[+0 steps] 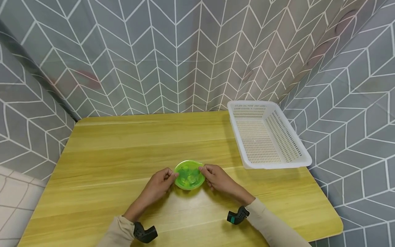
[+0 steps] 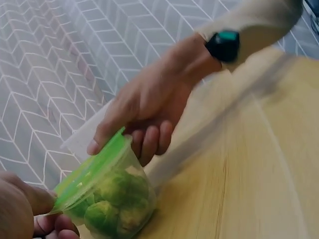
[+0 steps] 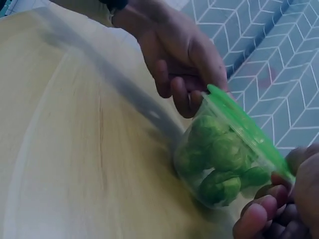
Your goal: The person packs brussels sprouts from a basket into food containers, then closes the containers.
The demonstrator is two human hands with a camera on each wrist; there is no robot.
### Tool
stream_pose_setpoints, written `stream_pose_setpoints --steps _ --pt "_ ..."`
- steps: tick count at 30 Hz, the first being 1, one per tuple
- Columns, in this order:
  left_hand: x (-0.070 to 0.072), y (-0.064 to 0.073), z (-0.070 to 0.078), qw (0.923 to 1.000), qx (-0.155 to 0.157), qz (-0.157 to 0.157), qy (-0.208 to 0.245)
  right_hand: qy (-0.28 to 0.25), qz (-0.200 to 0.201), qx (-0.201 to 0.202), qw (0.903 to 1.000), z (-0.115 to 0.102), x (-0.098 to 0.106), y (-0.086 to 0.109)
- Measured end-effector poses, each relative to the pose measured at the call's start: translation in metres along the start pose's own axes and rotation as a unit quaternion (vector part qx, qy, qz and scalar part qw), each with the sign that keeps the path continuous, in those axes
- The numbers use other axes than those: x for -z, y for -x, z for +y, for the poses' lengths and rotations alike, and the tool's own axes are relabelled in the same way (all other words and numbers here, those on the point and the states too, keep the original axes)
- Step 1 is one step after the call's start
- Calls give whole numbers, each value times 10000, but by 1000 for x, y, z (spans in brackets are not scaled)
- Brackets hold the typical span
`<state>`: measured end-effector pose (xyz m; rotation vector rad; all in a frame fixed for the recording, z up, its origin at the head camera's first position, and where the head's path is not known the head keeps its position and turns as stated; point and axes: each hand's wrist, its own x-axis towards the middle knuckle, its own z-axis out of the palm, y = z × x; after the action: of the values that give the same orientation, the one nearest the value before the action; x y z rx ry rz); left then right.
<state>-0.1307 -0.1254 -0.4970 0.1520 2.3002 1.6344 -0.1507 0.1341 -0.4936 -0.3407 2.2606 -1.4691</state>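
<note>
A small clear plastic container (image 2: 142, 209) with a green lid (image 1: 189, 174) is held between both hands, and through its wall show several Brussels sprouts (image 2: 112, 204). My left hand (image 1: 161, 182) pinches the lid's rim at the left, thumb on top and fingers curled below. On the opposite side, my right hand (image 1: 221, 179) grips the rim the same way. The lid lies over the top of the container. Whether the container's bottom touches the table cannot be told.
A white perforated plastic basket (image 1: 240, 145) stands at the back right of the wooden table (image 1: 123, 144). Grey curtains (image 1: 185, 51) with white chevron lines hang behind and beside the table. Each wrist wears a black device (image 1: 145, 233).
</note>
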Motion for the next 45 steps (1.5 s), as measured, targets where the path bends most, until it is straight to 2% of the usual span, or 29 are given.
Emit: stream_pose_setpoints --steps 9,13,19,23,28,33,36,40,45 --pt "-2 -2 -5 9948 116 -426 920 -513 -77 -115 9986 1 -3 -1" --pt "-1 -3 -8 9901 160 -602 1257 -702 -265 -98 9971 8 -4 -3" --pt "0 -5 -14 9786 365 -1114 1691 -1192 -554 -226 9911 14 -1 -3" --pt "-1 -3 -12 9799 426 -1141 1583 -1092 -372 -337 9928 11 -3 -1" --pt "-7 1 -7 9859 458 -859 1364 -845 -117 -473 9952 1 -3 6" --pt "-10 4 -4 9910 435 -532 1152 -602 -240 -408 9971 -2 -2 10" --pt "-9 4 -3 9931 420 -411 1015 -672 -402 -367 9963 0 -3 8" --pt "-5 4 -3 9929 427 -506 985 -961 -571 -391 9930 4 -3 5" --pt "0 1 -4 9845 422 -932 1426 -1235 -839 -669 9865 4 0 5"
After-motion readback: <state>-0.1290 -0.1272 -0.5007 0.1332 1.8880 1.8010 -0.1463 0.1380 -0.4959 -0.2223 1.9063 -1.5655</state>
